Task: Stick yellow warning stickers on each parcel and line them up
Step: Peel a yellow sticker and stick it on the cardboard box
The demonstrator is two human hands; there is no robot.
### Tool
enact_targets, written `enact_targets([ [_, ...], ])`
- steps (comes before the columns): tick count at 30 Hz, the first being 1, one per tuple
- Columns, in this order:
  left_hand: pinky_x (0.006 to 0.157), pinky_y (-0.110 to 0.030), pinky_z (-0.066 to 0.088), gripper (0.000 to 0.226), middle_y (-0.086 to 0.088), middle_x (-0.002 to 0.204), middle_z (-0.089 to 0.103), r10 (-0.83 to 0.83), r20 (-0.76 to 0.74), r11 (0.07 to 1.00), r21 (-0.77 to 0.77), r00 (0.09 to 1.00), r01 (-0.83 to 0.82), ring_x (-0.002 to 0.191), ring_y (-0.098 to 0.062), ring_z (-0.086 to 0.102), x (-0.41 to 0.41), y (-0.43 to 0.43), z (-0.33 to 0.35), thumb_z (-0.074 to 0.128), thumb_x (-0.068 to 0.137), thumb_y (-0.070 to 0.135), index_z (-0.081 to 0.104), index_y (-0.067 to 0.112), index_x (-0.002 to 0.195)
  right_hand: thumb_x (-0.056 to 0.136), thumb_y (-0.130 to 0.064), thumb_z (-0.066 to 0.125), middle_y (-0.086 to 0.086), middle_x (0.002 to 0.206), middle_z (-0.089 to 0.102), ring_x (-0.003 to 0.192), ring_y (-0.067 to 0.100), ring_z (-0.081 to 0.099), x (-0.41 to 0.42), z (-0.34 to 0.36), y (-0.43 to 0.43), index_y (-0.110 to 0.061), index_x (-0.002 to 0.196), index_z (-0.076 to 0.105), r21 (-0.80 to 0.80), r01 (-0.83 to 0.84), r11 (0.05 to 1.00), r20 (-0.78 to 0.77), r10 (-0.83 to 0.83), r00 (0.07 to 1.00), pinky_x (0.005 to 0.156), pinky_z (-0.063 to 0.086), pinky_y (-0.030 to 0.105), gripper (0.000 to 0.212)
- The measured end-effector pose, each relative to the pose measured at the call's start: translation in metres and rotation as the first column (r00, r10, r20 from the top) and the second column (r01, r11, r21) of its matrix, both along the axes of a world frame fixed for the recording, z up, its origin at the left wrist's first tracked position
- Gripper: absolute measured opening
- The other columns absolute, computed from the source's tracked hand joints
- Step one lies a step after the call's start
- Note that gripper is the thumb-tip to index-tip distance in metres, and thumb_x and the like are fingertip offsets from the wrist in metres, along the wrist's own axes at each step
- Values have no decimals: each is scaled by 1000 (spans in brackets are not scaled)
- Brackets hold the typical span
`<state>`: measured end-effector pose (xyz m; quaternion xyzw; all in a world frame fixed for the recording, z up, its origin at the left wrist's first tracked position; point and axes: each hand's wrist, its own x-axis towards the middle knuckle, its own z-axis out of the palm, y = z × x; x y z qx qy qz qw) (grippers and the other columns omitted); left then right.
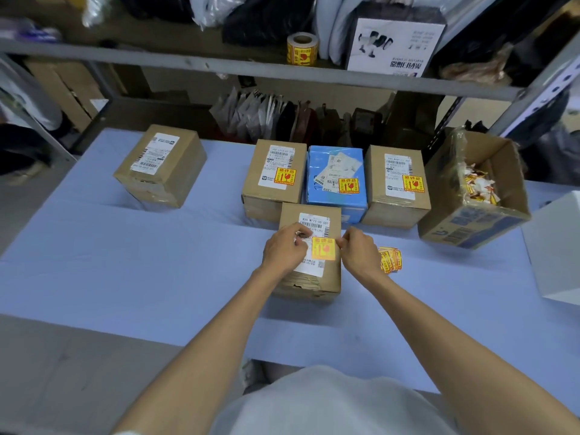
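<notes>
Nearest to us, both forearms reach forward over the counter to the near parcel, a brown box whose long axis runs away from us toward the row behind. On its white label lies the yellow sticker, nearly square, its print reading upright from our side and its top edge pointing at the row.

The sticker sits between the hands. The right hand pinches its upper right corner with narrow fingertips. The left hand has its fingers curled down at the sticker's left edge, and we cannot tell whether they pinch or only press. Both hands are about equally near, so we judge the step to be smoothing the sticker flat.

Just right of the right hand a strip of spare stickers lies on the counter. Beyond, touching the near parcel's far end, stands the row: a brown parcel, a blue parcel and a second brown parcel, each already stickered. We think the near parcel would join at the row's left end.

Well apart to the far left stands an unstickered parcel. At the far right sits an open carton, and a sticker roll stands on the shelf above.
</notes>
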<state>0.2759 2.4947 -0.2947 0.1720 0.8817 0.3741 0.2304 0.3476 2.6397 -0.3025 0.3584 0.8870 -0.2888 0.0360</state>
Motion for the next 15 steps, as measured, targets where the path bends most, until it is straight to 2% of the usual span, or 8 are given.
enact_targets([
  [2,68,-25,40,25,-5,129,54,11,164,997,75,986,-24,102,-20,54,-5,6,6,40,95,12,54,20,114,95,-27,52,10,103,64,92,29,58,-2,6,1,-10,97,54,79,-51,996,-64,56,996,71,45,39,17],
  [4,61,-23,43,24,-9,130,49,-18,290,987,158,957,-29,97,-20,55,-11,10,15,35,98,8,47,16,117,90,-24,60,5,103,63,92,23,59,-6,15,-3,-13,103,55,121,-133,984,-224,158,962,75,50,41,18],
  [5,63,-23,46,26,-8,130,49,-46,309,983,181,950,-11,97,-19,55,-13,12,20,34,98,6,45,14,119,87,-20,65,3,101,63,89,20,60,-9,20,-7,-15,105,55,109,-194,975,-300,218,929,75,51,41,21],
  [7,78,-23,50,28,-7,127,52,-100,286,971,236,953,31,103,-15,55,-16,14,27,35,99,4,45,11,125,82,-11,71,2,98,63,85,16,60,-14,30,-14,-14,106,59,58,-323,944,-406,318,857,75,53,37,27],
  [9,98,-32,47,29,-6,127,55,-124,280,950,311,952,32,114,-15,54,-19,16,33,35,101,8,46,9,127,80,-5,71,3,100,64,90,17,60,-19,35,-20,-13,109,63,65,-397,915,-436,384,814,79,53,34,31],
  [10,102,-36,46,28,-7,126,57,-132,296,939,343,946,23,117,-17,54,-20,17,35,35,102,9,48,9,126,80,-4,71,3,100,65,92,18,60,-21,36,-20,-13,110,65,76,-400,913,-446,390,805,80,53,34,32],
  [12,101,-36,48,27,-8,118,63,-171,314,921,388,934,38,115,-19,58,-23,18,41,35,101,8,56,9,118,80,-1,68,5,94,67,89,20,61,-23,38,-19,-11,106,67,110,-382,918,-474,386,792,79,53,39,29],
  [15,95,-26,51,31,-5,103,66,-270,396,880,472,878,58,108,-18,61,-26,16,52,32,102,2,61,7,108,82,-1,65,7,87,68,81,21,62,-25,45,-10,-8,99,70,153,-369,917,-500,394,772,74,52,40,19],
])
